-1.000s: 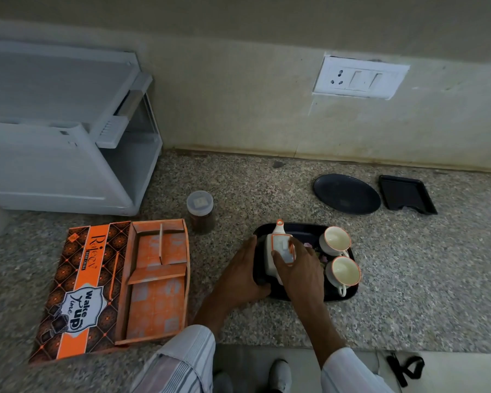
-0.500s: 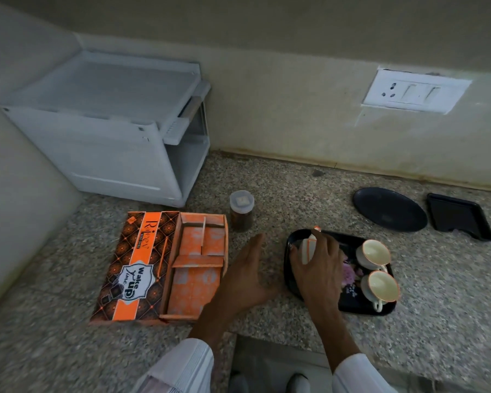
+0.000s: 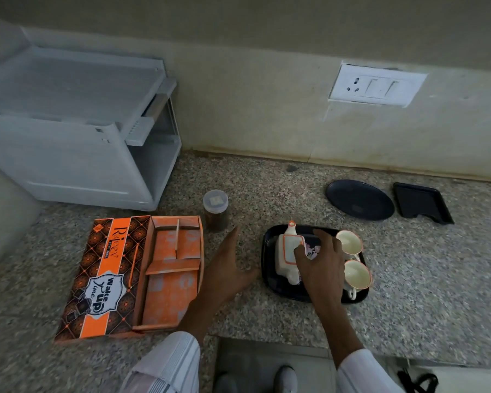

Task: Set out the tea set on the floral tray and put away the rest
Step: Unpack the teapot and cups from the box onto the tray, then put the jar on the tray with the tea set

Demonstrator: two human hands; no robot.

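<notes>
One orange box (image 3: 111,276) reads "Rajeev", "Bone China", "Wake up time".

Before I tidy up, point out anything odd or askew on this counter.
The wall socket plate sits crooked, its left edge lifted off the wall. The orange box lies open and empty. On the floral tray, teapot and cups stand upright; nothing spilled.
</notes>
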